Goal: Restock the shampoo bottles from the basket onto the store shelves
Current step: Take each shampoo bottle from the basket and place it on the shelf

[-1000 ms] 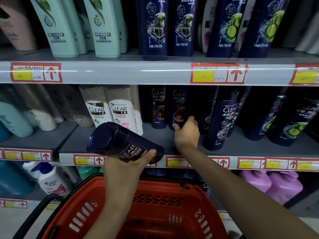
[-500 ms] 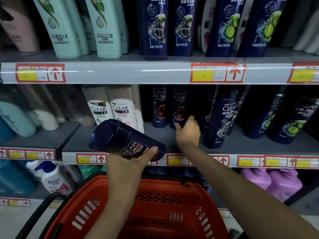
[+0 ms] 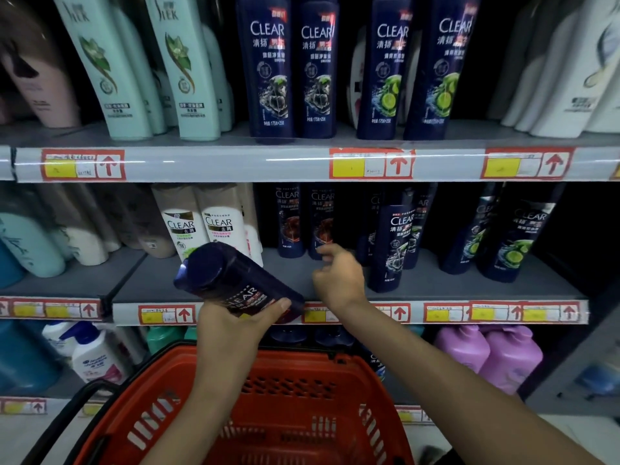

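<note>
Gripping the navy shampoo bottle (image 3: 231, 283), my left hand (image 3: 231, 327) has fingers clamped round its lower end. The bottle tilts at centre frame, above the red basket (image 3: 302, 355). My right hand (image 3: 339, 280) is loosely curled, fingers apart and empty, by the middle shelf (image 3: 436, 286).

Glossy navy plastic bottle (image 3: 235, 283), slotted red plastic basket (image 3: 302, 414), matt grey shelf (image 3: 436, 283), paper price tags (image 3: 370, 163).

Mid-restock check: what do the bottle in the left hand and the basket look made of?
The dark blue bottle looks like smooth, slightly glossy plastic, with a soft sheen on its rounded cap end. The red basket appears to be moulded matte plastic, judging by its slotted walls.
</note>
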Demonstrator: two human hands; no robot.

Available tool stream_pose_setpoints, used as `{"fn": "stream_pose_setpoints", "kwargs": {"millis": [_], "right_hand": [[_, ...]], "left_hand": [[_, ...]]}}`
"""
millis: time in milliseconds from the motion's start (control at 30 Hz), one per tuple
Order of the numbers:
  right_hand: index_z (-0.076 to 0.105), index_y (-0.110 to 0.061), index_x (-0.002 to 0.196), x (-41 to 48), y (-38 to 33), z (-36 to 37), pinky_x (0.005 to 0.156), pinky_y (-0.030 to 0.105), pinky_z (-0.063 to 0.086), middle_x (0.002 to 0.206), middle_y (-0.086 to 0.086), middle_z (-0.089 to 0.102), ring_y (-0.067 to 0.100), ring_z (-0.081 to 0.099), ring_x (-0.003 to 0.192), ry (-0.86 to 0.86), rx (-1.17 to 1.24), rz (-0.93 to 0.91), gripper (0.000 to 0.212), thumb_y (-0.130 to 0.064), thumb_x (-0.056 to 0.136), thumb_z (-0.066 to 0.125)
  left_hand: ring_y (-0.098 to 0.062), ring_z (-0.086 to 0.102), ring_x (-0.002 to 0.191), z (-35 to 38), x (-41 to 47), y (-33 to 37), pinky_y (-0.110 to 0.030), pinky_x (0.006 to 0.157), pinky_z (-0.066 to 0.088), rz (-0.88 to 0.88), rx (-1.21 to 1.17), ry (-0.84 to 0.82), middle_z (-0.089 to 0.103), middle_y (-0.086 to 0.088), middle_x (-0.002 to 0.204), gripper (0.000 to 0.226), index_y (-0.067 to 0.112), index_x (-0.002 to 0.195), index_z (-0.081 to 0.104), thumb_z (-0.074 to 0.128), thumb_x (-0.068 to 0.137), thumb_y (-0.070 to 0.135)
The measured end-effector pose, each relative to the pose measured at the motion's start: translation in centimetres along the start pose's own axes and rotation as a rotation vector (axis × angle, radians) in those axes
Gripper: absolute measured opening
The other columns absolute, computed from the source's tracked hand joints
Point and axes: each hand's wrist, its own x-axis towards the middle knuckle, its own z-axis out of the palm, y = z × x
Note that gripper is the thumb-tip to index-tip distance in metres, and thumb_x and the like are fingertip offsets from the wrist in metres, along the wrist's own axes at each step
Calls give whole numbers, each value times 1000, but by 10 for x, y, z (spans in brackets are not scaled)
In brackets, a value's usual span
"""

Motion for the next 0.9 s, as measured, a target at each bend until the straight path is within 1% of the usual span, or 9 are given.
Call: {"fn": "stream_pose_setpoints", "kwargs": {"millis": [67,167,233,400,467,533,633,767,900], "right_hand": [[66,-16,125,-13,1,-6,88,28,53,109,1,65,17,62,100,-129,13,-76,46,5,86,53],[72,-14,107,-31,6,-8,67,20,46,85,-4,62,11,56,78,-302,41,-153,38,10,86,51],[71,-26,93,-36,10,-10,68,25,49,78,-11,63,8,59,74,-323,45,-187,40,7,81,54],[68,-28,114,-42,11,-29,69,11,50,79,-21,68,-9,65,73,-310,100,-258,46,-10,76,84],[69,-31,110,-37,8,-29,71,18,55,81,-19,72,-5,68,76,-245,98,-263,42,-23,73,87],[70,-29,106,-29,6,-27,76,34,60,83,-12,74,5,70,78,-181,82,-250,37,-31,72,86],[69,-27,111,-17,7,-23,79,40,59,88,-10,74,10,70,82,-142,62,-241,36,-27,77,82],[69,-29,116,-7,10,-16,82,34,59,95,-12,75,10,69,89,-112,40,-238,36,-29,82,80],[68,-26,120,4,12,-5,75,25,54,93,-11,71,10,67,89,-98,37,-164,35,-33,87,78]], "left_hand": [[-9,76,90,0,0,5,-30,82,58,17,42,-25,81,9,93,31,21,96,77,91,73,4],[-4,75,82,3,4,10,-16,69,55,36,88,-45,80,10,86,31,20,93,77,90,73,1],[-7,75,83,7,11,12,-18,68,56,39,112,-64,80,4,89,36,12,102,75,91,72,2],[-9,73,95,31,32,16,-30,81,60,68,141,-92,75,-1,105,68,13,125,56,91,69,-1],[-15,73,100,41,45,17,-42,87,61,70,168,-117,74,0,108,75,18,129,49,91,68,7],[-17,72,102,51,59,16,-48,91,60,45,179,-166,72,-2,110,75,17,130,45,89,70,6],[-20,71,105,62,78,6,-51,97,57,-3,198,-190,72,-1,111,73,17,127,44,88,68,15],[-20,70,106,68,94,-6,-46,99,56,-37,212,-183,72,-2,113,54,11,126,49,83,84,12],[-14,69,105,68,88,-19,-30,91,54,-34,231,-118,71,8,105,34,16,127,56,71,96,12]]}}
